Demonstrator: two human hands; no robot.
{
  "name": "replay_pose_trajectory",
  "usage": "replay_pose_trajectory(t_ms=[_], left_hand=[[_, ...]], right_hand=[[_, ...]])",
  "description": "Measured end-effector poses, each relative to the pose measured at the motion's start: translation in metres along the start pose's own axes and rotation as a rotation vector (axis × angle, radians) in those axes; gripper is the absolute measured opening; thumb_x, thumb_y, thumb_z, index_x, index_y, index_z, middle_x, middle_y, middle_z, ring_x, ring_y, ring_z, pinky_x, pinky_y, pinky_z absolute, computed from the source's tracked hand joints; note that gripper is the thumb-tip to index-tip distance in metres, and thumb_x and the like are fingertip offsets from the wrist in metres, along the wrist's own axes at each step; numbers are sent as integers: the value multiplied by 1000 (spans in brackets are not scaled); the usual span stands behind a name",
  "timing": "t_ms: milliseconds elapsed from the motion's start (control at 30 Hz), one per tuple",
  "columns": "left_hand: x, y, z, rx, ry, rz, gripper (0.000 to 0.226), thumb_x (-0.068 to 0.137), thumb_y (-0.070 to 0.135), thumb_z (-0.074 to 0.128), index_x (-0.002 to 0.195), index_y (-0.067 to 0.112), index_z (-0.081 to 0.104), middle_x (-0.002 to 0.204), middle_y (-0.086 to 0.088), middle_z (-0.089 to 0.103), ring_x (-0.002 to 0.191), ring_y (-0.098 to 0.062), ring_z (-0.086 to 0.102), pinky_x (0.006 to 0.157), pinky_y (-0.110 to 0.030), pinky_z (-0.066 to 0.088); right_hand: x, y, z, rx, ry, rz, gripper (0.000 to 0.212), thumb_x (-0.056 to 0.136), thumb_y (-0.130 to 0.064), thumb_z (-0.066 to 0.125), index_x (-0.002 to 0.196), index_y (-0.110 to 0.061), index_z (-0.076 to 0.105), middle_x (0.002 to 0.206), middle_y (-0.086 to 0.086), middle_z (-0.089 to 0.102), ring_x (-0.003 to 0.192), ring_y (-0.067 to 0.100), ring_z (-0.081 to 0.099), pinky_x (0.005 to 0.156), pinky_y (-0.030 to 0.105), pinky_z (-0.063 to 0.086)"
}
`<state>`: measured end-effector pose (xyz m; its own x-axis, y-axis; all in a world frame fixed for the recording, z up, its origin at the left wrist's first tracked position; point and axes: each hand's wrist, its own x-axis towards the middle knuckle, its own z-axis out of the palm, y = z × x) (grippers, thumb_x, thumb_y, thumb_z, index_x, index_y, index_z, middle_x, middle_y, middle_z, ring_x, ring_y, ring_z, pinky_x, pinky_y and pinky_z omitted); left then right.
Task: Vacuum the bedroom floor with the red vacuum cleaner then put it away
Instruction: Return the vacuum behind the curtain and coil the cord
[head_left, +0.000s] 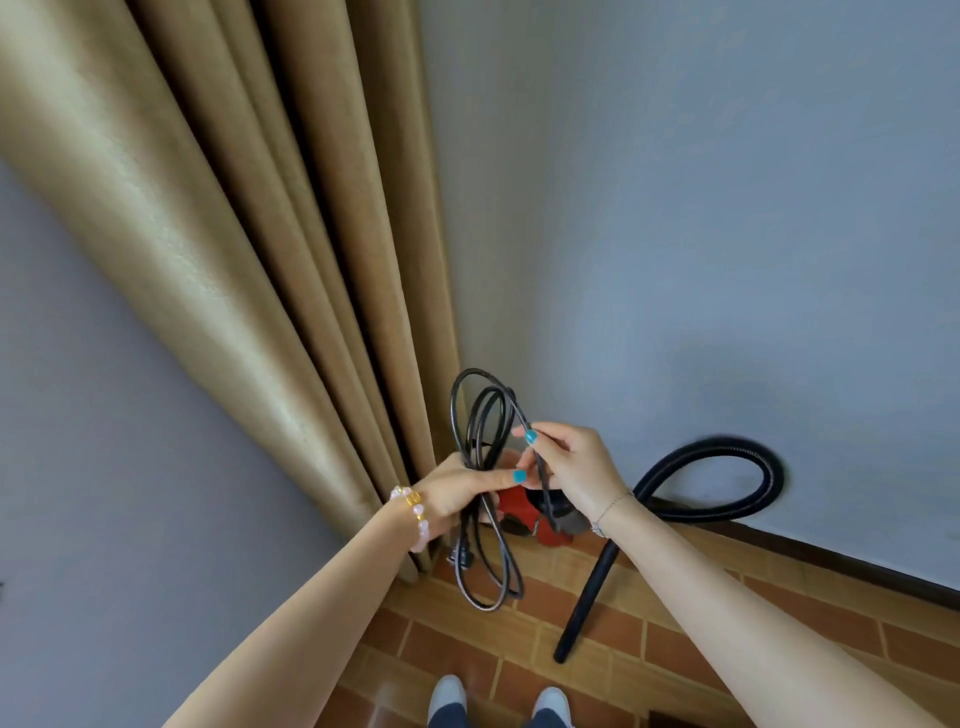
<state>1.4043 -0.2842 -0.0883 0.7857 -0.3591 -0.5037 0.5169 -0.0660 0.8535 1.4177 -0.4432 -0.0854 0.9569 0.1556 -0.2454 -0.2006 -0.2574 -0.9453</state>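
While left hand (457, 493) grips coiled cord (485, 499), right hand (563, 470) fingers pinch strand; red vacuum (524, 512) mostly hidden.

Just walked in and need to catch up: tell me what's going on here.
A person is standing in a corner by a tan curtain, coiling a black power cord. The left hand grips the gathered loops while the right hand pinches a strand to lay on another loop. The red vacuum cleaner sits on the tiled floor below the hands, its black hose looped against the wall.
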Motion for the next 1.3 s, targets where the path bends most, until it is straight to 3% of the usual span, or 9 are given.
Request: replay_pose_trajectory(t_ms=[133, 300, 367, 500, 667, 800, 900, 1033, 1300], left_hand=[[9, -2, 14, 18, -49, 96, 12, 84, 3, 66, 84, 14, 68, 82, 5, 72, 82, -4, 67, 71, -13, 52], [19, -2, 8, 193, 267, 184, 34, 88, 9, 59, 54, 12, 62, 52, 0, 62, 61, -4, 60, 71, -16, 44], [20, 0, -3, 140, 321, 233, 43, 90, 7, 57, 48, 14, 59, 54, -13, 59, 64, -9, 62, 74, -18, 45], [16, 16, -15, -192, 319, 331, 24, 92, 1, 53, 69, 9, 57, 47, -7, 47, 46, -15, 52, 63, -29, 53], [1, 34, -25, -478, 182, 339, 15, 95, 7, 45, 84, 7, 56, 41, 5, 36, 35, -8, 35, 44, -21, 37], [-13, 9, -34, -533, 66, 244, 13, 86, 16, 49, 83, 8, 59, 38, 8, 32, 34, -5, 33, 43, -18, 37], [-25, -7, -39, -629, 39, 189, 19, 92, 14, 48, 80, 11, 63, 37, 10, 33, 33, -2, 33, 42, -17, 37], [-27, -20, -46, -527, 230, 45, 30, 97, 10, 42, 78, 10, 65, 40, 7, 28, 34, -5, 29, 41, -17, 33], [17, -87, -48, -462, 618, -365, 23, 93, 5, 49, 73, 0, 59, 74, -14, 58, 57, -23, 58, 58, -34, 56]], right_hand=[[0, -11, 10, -74, 45, 25, 18, 92, -14, 57, 101, -14, 73, 77, 3, 70, 82, 28, 69, 78, 45, 58], [4, -18, -3, -126, 216, -45, 11, 85, -16, 66, 84, -21, 76, 71, -9, 69, 71, 2, 64, 73, 17, 53], [5, -11, -13, -31, 243, -14, 15, 87, -14, 64, 78, -23, 71, 68, -6, 67, 68, 5, 63, 71, 20, 53], [9, 27, -13, 95, 100, 281, 18, 95, -9, 50, 101, -9, 67, 87, 9, 66, 78, 16, 61, 74, 26, 52], [9, 70, 20, 622, -158, 818, 42, 100, -24, 45, 132, 3, 46, 106, 19, 63, 105, 30, 61, 89, 38, 49], [13, 78, 55, 1023, -195, 940, 59, 103, -30, 36, 143, 10, 22, 138, 24, 44, 134, 32, 40, 110, 43, 32], [23, 86, 84, 1277, -24, 920, 40, 103, -19, 36, 132, 7, 39, 123, 23, 55, 111, 27, 60, 99, 40, 45], [30, 100, 102, 1166, 144, 919, 21, 100, -3, 38, 87, -1, 54, 71, 8, 54, 50, 13, 56, 46, 26, 56], [-9, 111, 78, 758, -20, 779, 23, 95, 10, 43, 101, -2, 62, 77, 13, 59, 66, 20, 55, 63, 31, 52]])
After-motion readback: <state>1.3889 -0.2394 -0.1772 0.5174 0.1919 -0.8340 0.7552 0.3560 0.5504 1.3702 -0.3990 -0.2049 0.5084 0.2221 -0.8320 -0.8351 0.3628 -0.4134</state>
